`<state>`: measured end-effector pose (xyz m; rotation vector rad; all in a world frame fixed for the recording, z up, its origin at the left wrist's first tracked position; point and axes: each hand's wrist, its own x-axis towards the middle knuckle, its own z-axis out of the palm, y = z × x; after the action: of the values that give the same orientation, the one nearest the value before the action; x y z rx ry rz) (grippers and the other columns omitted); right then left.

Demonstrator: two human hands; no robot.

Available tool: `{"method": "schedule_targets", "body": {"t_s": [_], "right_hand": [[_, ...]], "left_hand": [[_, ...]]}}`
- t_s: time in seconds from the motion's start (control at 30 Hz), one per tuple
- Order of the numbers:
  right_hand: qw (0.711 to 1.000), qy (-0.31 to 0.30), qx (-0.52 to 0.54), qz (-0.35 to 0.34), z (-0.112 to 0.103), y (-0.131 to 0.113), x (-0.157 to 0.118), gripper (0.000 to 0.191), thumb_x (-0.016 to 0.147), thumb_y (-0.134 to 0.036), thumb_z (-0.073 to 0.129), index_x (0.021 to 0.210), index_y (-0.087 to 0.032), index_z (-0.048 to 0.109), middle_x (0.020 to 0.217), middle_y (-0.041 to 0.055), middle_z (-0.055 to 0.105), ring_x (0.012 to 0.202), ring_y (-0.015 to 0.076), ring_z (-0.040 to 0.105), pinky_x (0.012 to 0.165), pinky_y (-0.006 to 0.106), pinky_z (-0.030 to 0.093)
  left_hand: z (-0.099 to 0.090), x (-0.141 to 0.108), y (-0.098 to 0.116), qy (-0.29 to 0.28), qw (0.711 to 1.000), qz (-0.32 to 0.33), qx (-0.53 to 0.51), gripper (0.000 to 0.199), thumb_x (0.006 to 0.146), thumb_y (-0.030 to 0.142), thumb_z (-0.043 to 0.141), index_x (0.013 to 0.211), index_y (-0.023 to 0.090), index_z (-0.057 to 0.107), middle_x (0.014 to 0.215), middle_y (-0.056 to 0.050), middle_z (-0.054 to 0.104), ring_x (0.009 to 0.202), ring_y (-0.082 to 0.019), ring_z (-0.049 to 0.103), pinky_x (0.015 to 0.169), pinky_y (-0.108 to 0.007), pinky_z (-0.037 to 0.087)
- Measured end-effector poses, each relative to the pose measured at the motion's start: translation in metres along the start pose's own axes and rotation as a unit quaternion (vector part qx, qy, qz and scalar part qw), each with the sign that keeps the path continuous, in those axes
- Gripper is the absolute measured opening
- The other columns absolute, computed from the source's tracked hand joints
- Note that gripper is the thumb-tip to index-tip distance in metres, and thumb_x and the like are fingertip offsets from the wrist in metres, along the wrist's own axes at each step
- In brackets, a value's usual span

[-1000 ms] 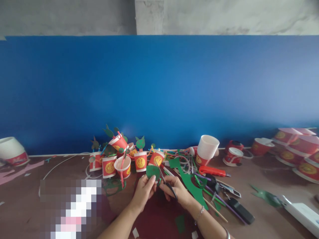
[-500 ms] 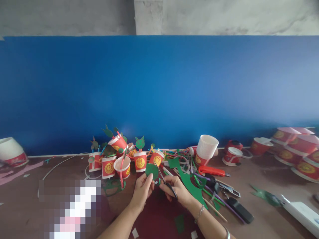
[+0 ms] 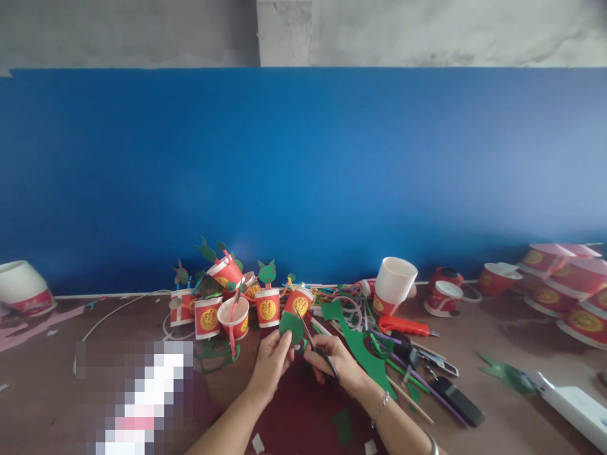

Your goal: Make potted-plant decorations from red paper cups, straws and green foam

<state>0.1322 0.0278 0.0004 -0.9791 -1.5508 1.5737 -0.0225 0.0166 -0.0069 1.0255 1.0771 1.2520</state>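
Note:
Between thumb and fingers my left hand (image 3: 274,360) pinches a small rounded piece of green paper (image 3: 291,327). My right hand (image 3: 334,361) grips black-handled scissors (image 3: 324,357), their blades pointing up and left along the paper's right edge. Just right of my right hand lies a larger green paper sheet (image 3: 363,354) with curved cut-outs. Behind my hands stand several red paper cups (image 3: 268,308) with yellow prints, some bearing green paper shapes on straws. A green scrap (image 3: 342,424) lies between my forearms.
A stack of white-rimmed cups (image 3: 394,282) stands behind a red-orange cutter (image 3: 408,326). Keys with a black fob (image 3: 456,400) lie among straws to the right. More red cups (image 3: 585,322) are piled far right, and pink paper (image 3: 45,330) lies far left.
The view has shifted very slightly. The green piece has turned a little beside the scissor blades; both hands hold the same things in nearly the same place.

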Motion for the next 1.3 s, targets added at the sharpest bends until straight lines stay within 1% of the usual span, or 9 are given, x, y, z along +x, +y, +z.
{"method": "schedule_targets", "body": {"t_s": [0.37, 0.53, 0.67, 0.73, 0.9, 1.1, 1.3], "right_hand": [[1.000, 0.003, -0.013, 0.003, -0.0002, -0.0033, -0.0015, 0.033, 0.069, -0.044, 0.069, 0.065, -0.015, 0.054, 0.037, -0.0055, 0.048, 0.030, 0.0059, 0.039, 0.034, 0.017, 0.026], [1.000, -0.004, -0.015, -0.003, -0.0007, -0.0039, -0.0014, 0.033, 0.069, -0.043, 0.069, 0.063, -0.015, 0.053, 0.035, -0.0062, 0.046, 0.029, 0.0053, 0.038, 0.033, 0.017, 0.023], [1.000, -0.008, -0.012, 0.001, -0.0015, -0.0027, -0.0009, 0.033, 0.069, -0.043, 0.070, 0.063, -0.015, 0.052, 0.036, -0.0059, 0.047, 0.030, 0.0060, 0.039, 0.034, 0.018, 0.024], [1.000, -0.008, -0.009, 0.004, -0.0011, -0.0023, -0.0009, 0.034, 0.068, -0.044, 0.070, 0.064, -0.016, 0.053, 0.037, -0.0055, 0.048, 0.031, 0.0066, 0.040, 0.035, 0.018, 0.026], [1.000, -0.007, 0.009, 0.005, 0.0011, -0.0039, -0.0015, 0.035, 0.067, -0.047, 0.070, 0.066, -0.016, 0.054, 0.040, -0.0043, 0.052, 0.035, 0.0079, 0.045, 0.039, 0.019, 0.033], [1.000, -0.010, 0.013, 0.008, 0.0015, -0.0056, -0.0022, 0.036, 0.067, -0.049, 0.070, 0.067, -0.016, 0.054, 0.040, -0.0041, 0.053, 0.034, 0.0077, 0.044, 0.038, 0.018, 0.031], [1.000, 0.000, -0.010, 0.005, 0.0020, -0.0042, -0.0016, 0.036, 0.068, -0.049, 0.069, 0.066, -0.016, 0.053, 0.038, -0.0056, 0.050, 0.033, 0.0071, 0.041, 0.036, 0.019, 0.030]], "left_hand": [[-0.0009, 0.0008, -0.0026, 0.011, 1.000, -0.011, -0.011, 0.040, 0.074, 0.053, 0.060, 0.064, 0.015, 0.051, 0.049, 0.007, 0.041, 0.038, -0.001, 0.026, 0.038, -0.014, 0.015], [-0.0022, 0.0029, -0.0043, 0.040, 0.999, -0.019, -0.018, 0.042, 0.070, 0.056, 0.062, 0.063, 0.016, 0.051, 0.049, 0.008, 0.040, 0.039, -0.003, 0.029, 0.038, -0.014, 0.017], [-0.0037, 0.0044, -0.0057, 0.058, 0.998, -0.015, -0.022, 0.042, 0.069, 0.055, 0.063, 0.060, 0.016, 0.050, 0.050, 0.007, 0.042, 0.043, -0.004, 0.034, 0.040, -0.014, 0.022], [-0.0040, 0.0044, -0.0058, 0.051, 0.998, -0.014, -0.021, 0.041, 0.070, 0.055, 0.063, 0.060, 0.017, 0.050, 0.050, 0.007, 0.042, 0.042, -0.004, 0.033, 0.039, -0.015, 0.022], [-0.0029, 0.0033, -0.0044, 0.028, 1.000, -0.010, -0.005, 0.040, 0.072, 0.054, 0.061, 0.062, 0.017, 0.050, 0.048, 0.008, 0.038, 0.039, -0.004, 0.030, 0.039, -0.015, 0.018], [-0.0024, 0.0025, -0.0030, 0.026, 1.000, 0.003, 0.012, 0.043, 0.072, 0.055, 0.060, 0.059, 0.016, 0.047, 0.048, 0.007, 0.039, 0.040, -0.003, 0.029, 0.040, -0.016, 0.019], [-0.0033, 0.0033, -0.0049, 0.027, 0.999, -0.005, 0.017, 0.041, 0.073, 0.056, 0.059, 0.063, 0.016, 0.050, 0.048, 0.007, 0.039, 0.040, -0.004, 0.029, 0.039, -0.016, 0.017]]}}
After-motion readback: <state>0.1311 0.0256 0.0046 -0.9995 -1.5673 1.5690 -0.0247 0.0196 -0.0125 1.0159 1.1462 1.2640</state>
